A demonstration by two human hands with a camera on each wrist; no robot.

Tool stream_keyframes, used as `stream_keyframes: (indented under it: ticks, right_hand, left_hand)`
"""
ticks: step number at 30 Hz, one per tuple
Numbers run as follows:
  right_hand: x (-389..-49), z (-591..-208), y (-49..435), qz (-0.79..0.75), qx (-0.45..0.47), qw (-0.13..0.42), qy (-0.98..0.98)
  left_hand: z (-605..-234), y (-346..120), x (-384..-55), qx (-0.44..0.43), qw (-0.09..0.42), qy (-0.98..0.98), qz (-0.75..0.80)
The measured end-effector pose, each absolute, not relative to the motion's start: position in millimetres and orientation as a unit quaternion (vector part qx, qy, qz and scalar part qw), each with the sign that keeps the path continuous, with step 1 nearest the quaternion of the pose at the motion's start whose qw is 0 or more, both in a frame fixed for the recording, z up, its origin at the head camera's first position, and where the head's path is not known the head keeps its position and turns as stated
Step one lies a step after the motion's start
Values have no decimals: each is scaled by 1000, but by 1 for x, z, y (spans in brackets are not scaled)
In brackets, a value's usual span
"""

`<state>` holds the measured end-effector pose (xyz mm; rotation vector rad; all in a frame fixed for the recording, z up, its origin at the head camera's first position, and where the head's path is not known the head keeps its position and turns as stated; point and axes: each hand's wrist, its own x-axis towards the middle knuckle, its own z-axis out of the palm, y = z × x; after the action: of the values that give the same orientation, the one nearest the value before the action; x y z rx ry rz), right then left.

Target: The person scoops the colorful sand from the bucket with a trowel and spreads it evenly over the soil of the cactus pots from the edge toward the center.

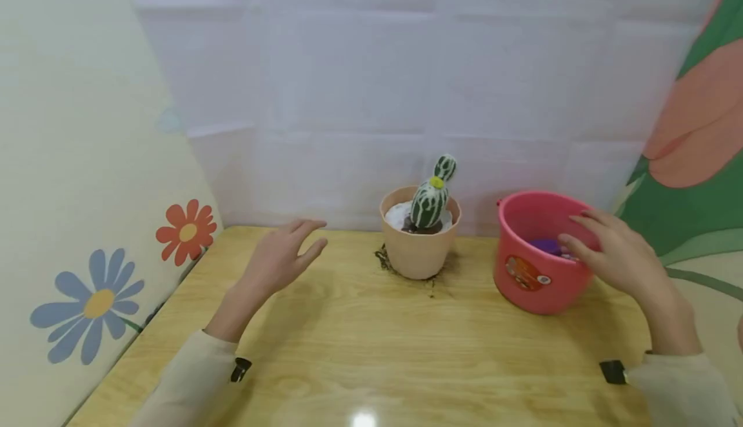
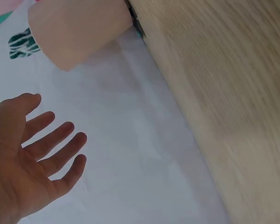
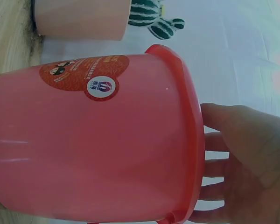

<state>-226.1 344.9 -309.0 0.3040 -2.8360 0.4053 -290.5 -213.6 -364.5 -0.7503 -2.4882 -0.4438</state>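
My right hand reaches over the near right rim of a red plastic bucket, its fingers spread above the mouth. Something purple lies inside, mostly hidden by the bucket wall. In the right wrist view the fingertips are at the bucket's rim. My left hand hovers over the table's left part with fingers apart, holding nothing. Between the hands stands a peach flowerpot with a striped green-and-white cactus, a yellow flower on it, set in white filling.
Dark crumbs like soil lie around the pot's base on the wood-grain table. A creased white sheet hangs right behind the pot and bucket. Walls with painted flowers close in the left and right sides.
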Motion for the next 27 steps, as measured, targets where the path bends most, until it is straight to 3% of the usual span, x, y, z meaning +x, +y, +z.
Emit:
stream_keyframes:
  ticks: [11,27]
  right_hand:
    - [-232,-312,349,143,103,98,-979]
    - [-230,-310,350,178,106,101,-973]
  left_hand:
    - [-359,-175,-286,-305,237,-903,-189]
    - [-359,-82,-285,-409,219,-847,-260]
